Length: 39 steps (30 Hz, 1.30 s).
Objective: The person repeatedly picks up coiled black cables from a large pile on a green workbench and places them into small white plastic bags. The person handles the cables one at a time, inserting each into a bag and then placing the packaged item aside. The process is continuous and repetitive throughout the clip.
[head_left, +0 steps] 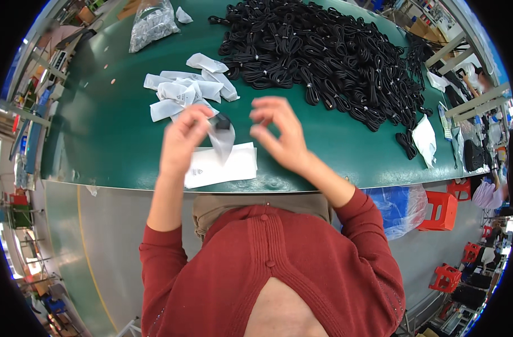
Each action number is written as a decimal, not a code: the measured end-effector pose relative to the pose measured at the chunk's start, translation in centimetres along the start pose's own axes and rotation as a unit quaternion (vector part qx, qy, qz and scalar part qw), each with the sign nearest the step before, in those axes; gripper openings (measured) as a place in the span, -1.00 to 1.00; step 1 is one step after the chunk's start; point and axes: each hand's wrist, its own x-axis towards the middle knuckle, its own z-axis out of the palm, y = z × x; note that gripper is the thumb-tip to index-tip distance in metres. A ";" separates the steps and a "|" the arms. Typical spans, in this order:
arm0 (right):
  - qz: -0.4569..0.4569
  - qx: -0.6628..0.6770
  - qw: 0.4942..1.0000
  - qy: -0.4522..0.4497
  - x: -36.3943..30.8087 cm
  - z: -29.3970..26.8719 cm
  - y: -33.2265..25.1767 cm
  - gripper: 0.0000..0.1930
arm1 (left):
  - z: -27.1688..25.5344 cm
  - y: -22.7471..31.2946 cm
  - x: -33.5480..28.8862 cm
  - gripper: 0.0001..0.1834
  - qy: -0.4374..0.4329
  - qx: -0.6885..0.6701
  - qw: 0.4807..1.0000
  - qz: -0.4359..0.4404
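Observation:
My left hand (183,137) pinches the top edge of a small translucent white bag (224,145), which hangs tilted with a dark item, seemingly a coiled black cable, at its mouth. To the right of the bag is my right hand (282,137), fingers curved and apart, with nothing visible in it. Under the bag lies a stack of flat white bags (228,173) near the table's front edge. Beyond my left hand is a loose heap of white bags (180,90), some looking filled. A large pile of coiled black cables (324,56) covers the far middle and right.
A clear bag of small grey pieces (153,25) stands at the far left of the green table (99,146). White packaging (424,141) lies at the right edge. Below are a blue plastic-covered bin (397,208) and a red stool (439,211).

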 end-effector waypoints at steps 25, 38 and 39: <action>0.297 -0.205 0.931 -0.062 -1.9 -6.6 11.5 -0.66 | -6.8 4.1 8.3 -0.76 0.136 -0.068 0.985 0.086; 0.266 0.167 0.948 0.052 2.8 -2.2 1.6 -0.56 | -2.4 1.6 8.3 -0.79 0.035 -0.297 0.952 -0.074; 0.276 0.129 0.952 0.025 3.5 -1.4 0.4 -0.59 | -2.0 0.7 8.2 -0.77 0.027 -0.288 0.954 -0.077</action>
